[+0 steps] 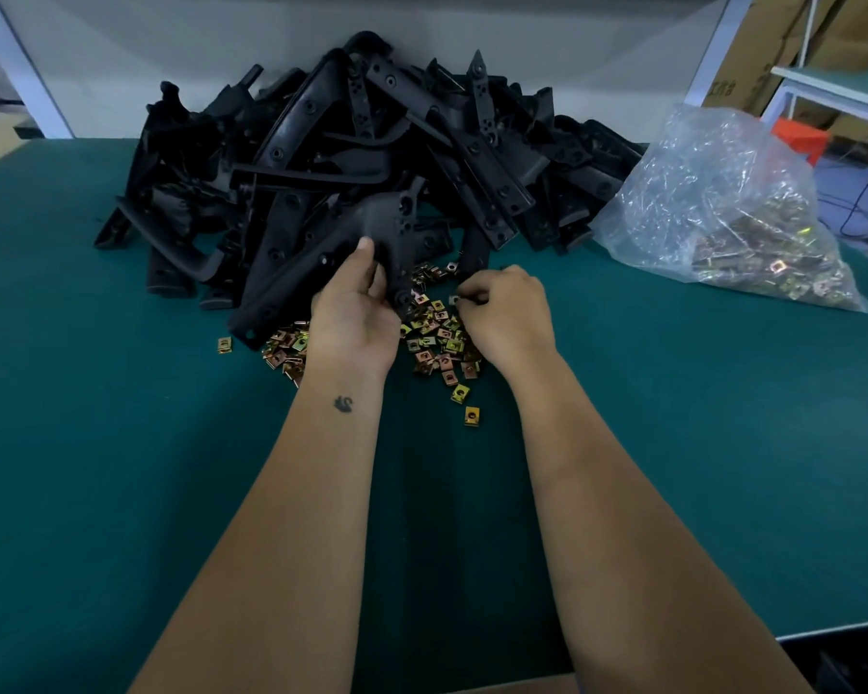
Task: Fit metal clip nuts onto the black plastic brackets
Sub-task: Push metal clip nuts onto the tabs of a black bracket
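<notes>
Black plastic bracket (372, 227): front of the heap of brackets (372, 142), far centre of green tabletop (121, 443), its near end between both hands.
Left hand (354, 313): fingers curled round that bracket's lower end, thumb on top.
Right hand (504, 313): fingers curled, pinching one clip nut (454, 299) just beside the bracket's end.
Loose clip nuts (437, 343): scattered on the tabletop beneath and between both hands.
Clear plastic bag (722, 202): far right, holding more brass-coloured clip nuts.
</notes>
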A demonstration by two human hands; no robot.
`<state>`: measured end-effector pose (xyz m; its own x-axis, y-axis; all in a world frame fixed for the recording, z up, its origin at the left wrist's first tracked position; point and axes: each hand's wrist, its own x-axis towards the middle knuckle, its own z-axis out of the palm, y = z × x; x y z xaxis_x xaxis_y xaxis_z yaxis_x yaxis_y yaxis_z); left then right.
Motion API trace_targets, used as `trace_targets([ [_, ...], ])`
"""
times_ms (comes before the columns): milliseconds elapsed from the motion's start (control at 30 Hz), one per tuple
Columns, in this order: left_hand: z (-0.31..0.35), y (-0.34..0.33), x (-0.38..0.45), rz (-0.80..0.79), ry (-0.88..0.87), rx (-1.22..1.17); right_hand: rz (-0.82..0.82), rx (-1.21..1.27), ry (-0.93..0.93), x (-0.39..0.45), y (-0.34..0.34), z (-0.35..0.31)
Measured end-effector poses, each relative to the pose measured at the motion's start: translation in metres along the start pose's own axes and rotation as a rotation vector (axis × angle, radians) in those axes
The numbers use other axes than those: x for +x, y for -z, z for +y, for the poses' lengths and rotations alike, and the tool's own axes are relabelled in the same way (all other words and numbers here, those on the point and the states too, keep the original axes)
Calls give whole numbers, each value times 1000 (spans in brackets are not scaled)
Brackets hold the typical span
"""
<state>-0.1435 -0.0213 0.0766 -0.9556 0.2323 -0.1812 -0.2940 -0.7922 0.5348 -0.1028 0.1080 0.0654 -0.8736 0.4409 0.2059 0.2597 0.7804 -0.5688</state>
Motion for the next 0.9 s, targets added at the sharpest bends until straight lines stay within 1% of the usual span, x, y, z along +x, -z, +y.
trace_targets([
  [100,0,0,-2,-8,9,36,29,95,-7,-2,1,0],
  [200,0,0,-2,-26,12,58,102,435,-43,-5,5,-6],
  [267,0,0,-2,-51,13,73,111,666,-64,-6,8,-11],
  [333,-1,0,-3,-81,15,103,86,830,-49,-8,10,-14],
  [400,-1,1,-3,-108,27,114,60,928,-16,-9,11,-16],
  [600,1,1,-4,-116,7,75,30,1020,35,-10,13,-16],
  [733,0,0,-5,-122,-9,91,44,1063,42,-10,13,-16],
  [800,-1,-2,-4,-112,27,77,47,1085,43,-10,13,-17],
  [900,-2,-5,-6,-103,110,-17,53,1113,30,-10,13,-18],
])
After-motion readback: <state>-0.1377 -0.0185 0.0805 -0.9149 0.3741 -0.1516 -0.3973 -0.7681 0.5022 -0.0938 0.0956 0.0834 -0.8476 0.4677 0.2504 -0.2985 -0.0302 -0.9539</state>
